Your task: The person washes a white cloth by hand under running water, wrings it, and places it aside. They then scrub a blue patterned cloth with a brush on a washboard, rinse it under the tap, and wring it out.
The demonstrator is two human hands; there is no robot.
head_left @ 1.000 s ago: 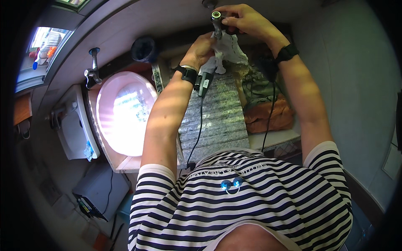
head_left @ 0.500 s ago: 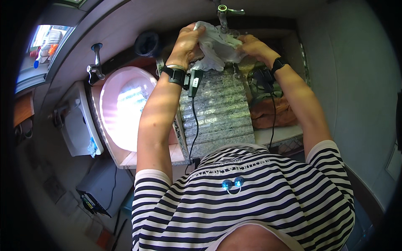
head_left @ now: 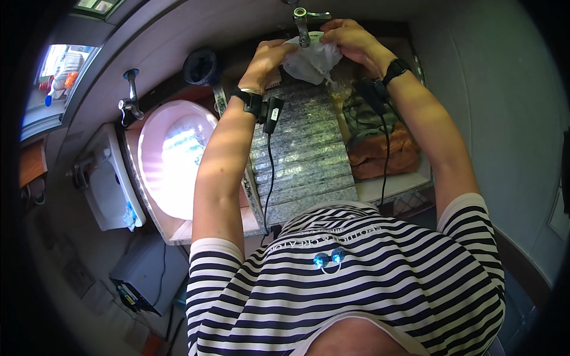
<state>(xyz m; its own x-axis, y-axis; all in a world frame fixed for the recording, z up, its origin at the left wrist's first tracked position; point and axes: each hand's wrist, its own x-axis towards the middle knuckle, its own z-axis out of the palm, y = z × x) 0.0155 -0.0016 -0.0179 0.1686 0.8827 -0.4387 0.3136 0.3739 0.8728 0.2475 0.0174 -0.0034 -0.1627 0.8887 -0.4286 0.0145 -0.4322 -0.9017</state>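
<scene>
**White cloth (head_left: 310,64) held at the tap (head_left: 301,28)**

We look down on a wash trough, with the white cloth at its far end, just below the tap's spout. The left hand (head_left: 265,59) closes its fingers on the cloth's left edge; the right hand (head_left: 353,43) grips the upper right edge. We note that the hands stand apart, the cloth spread between them and its lower end hanging loose above a ridged stone slab (head_left: 303,154). Each wrist bears a black strap with a small black box and a cable. To the right of the slab we find dark green clothes (head_left: 371,115) and, nearer the body, an orange-brown garment (head_left: 386,155). To the left we see a pink basin (head_left: 149,160), a dark bucket (head_left: 200,68) beyond it, and a second tap (head_left: 132,98) on the wall.
</scene>
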